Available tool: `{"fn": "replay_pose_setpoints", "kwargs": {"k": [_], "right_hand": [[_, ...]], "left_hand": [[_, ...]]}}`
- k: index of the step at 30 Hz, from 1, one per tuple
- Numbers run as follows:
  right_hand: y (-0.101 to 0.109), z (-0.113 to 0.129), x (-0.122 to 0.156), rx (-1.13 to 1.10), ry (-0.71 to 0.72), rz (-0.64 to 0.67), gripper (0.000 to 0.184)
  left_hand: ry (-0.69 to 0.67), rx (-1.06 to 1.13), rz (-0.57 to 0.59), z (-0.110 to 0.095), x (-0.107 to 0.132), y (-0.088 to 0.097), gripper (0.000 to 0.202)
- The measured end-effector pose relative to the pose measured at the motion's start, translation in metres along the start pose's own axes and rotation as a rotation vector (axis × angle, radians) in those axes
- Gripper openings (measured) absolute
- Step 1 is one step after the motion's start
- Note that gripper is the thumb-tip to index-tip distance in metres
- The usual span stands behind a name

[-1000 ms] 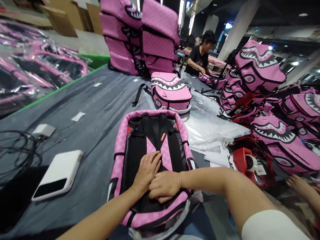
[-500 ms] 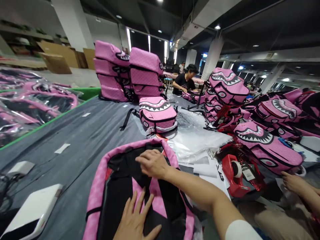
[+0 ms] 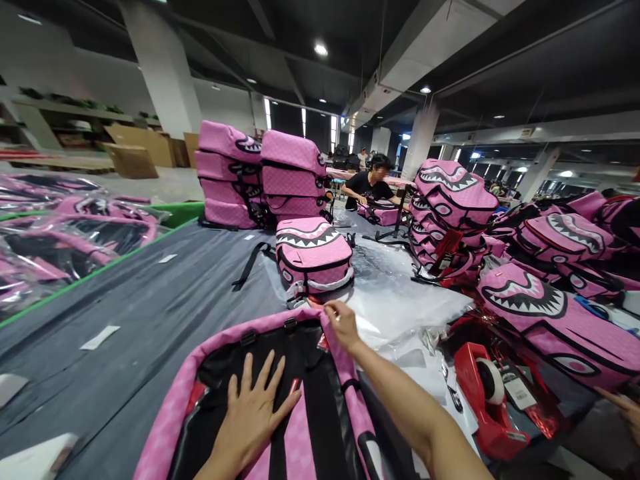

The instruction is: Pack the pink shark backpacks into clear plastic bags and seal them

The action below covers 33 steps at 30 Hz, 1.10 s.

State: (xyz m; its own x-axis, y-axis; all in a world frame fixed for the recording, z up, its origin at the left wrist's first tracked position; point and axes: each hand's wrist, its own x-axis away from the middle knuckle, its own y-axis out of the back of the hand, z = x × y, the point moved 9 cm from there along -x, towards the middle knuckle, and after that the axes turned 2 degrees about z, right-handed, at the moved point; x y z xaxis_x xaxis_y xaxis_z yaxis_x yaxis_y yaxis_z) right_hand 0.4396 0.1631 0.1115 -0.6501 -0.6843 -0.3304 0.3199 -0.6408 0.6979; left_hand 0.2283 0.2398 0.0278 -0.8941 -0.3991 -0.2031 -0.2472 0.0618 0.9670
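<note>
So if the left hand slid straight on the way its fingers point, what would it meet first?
Probably the left buckle at the top of the backpack, ahead of the left hand, then the pink rim; depth is unclear.

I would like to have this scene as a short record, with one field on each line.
Left hand: spread flat on the near backpack
Right hand: fingers at its pink rim, far right corner; grip unclear
Beyond: pink backpack with printed teeth
Right side: red tape dispenser
Background: person in black top
</note>
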Motion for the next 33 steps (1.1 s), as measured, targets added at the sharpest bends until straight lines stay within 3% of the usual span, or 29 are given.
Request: {"fn": "replay_pose_setpoints", "kwargs": {"k": [3,7,10,13,16,19,22,25,28,33], "right_hand": [[0.030,-0.057,-0.043,0.129,-0.136,0.012,0.018],[0.032,-0.119,-0.069,0.293,-0.258,0.074,0.007],[0.025,-0.134,-0.077,0.386,-0.258,0.120,0.008],[0.031,-0.122,-0.092,0.454,-0.181,0.136,0.011],[0.053,-0.089,-0.116,0.500,-0.081,0.091,0.006],[0.092,-0.043,-0.142,0.535,-0.034,-0.015,0.009],[0.155,0.010,-0.163,0.561,-0.032,-0.198,0.019],[0.225,0.065,-0.167,0.576,0.008,-0.379,0.023],[0.285,0.132,-0.135,0.554,0.234,-0.576,0.021],[0.372,0.249,-0.021,0.343,0.624,-0.953,0.032]], "left_hand": [[0.000,-0.020,-0.003,0.004,0.005,-0.006,0.074],[0.009,-0.044,-0.014,0.006,0.004,-0.006,0.072],[0.047,-0.040,0.007,0.008,0.001,-0.008,0.075],[0.083,-0.022,0.032,0.009,-0.001,-0.009,0.077],[0.078,-0.005,0.028,0.008,-0.002,-0.008,0.076],[0.065,0.026,0.008,0.006,-0.004,-0.004,0.075],[0.066,0.061,0.004,0.003,-0.007,0.002,0.075],[0.080,0.077,0.025,-0.002,-0.009,0.007,0.077],[0.087,0.090,0.040,-0.004,-0.011,0.010,0.078],[0.047,0.129,-0.024,-0.002,-0.013,0.028,0.072]]}}
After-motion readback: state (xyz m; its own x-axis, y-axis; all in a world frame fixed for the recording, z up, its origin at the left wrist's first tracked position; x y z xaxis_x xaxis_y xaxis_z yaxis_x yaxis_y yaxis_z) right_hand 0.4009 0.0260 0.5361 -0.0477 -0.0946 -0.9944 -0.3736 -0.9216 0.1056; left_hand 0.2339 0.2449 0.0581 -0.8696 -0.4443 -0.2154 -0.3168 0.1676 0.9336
